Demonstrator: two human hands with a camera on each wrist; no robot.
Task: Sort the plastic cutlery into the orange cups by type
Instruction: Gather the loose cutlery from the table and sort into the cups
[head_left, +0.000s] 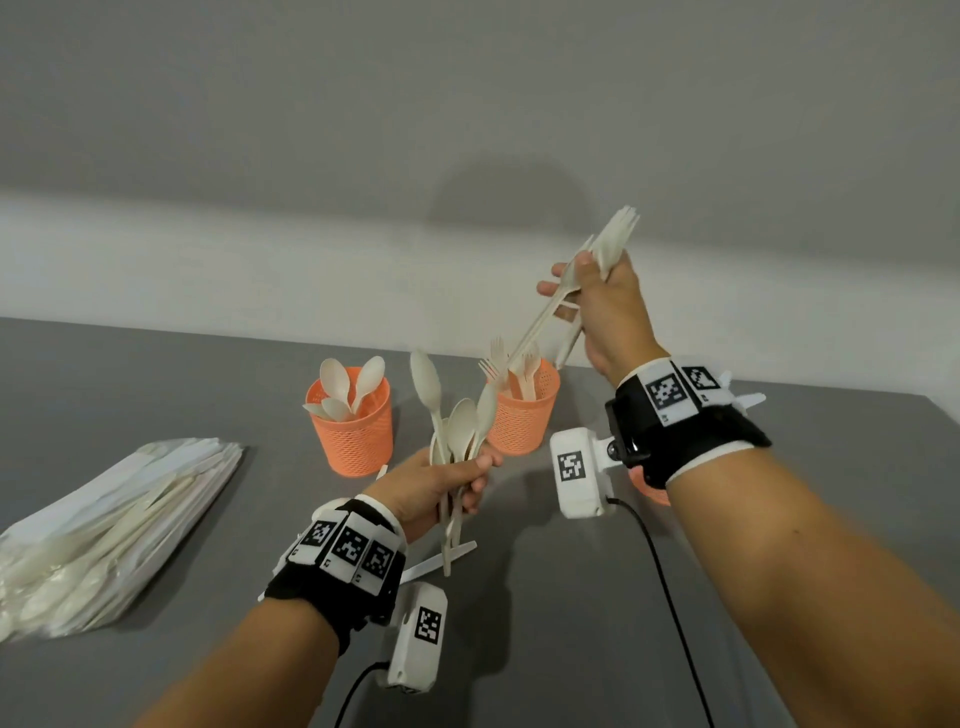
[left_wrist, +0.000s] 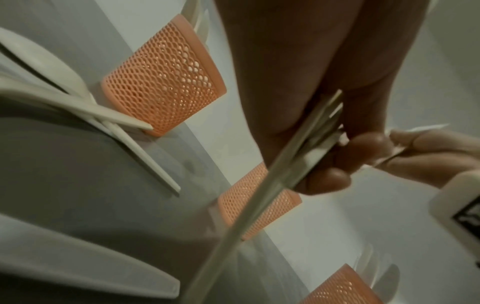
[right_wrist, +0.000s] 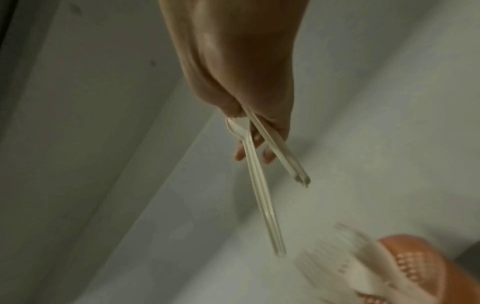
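Observation:
My left hand (head_left: 457, 480) grips a bunch of cream plastic spoons (head_left: 460, 426), bowls up, in front of two orange mesh cups. The left cup (head_left: 350, 431) holds several spoons; the right cup (head_left: 522, 415) holds several forks. My right hand (head_left: 592, 299) is raised above the fork cup and grips a few forks (head_left: 613, 236), tines up, handles (right_wrist: 262, 197) pointing down toward that cup (right_wrist: 426, 267). A third orange cup (head_left: 649, 486) peeks out under my right wrist. In the left wrist view my fingers (left_wrist: 324, 179) wrap the spoon handles (left_wrist: 298, 156), with the cups (left_wrist: 161, 76) beyond.
A clear bag of more cream cutlery (head_left: 104, 525) lies at the left on the grey table (head_left: 156, 374). A loose piece of cutlery (head_left: 441, 561) lies under my left hand. Black cables run off both wrist cameras toward me. A pale wall stands behind.

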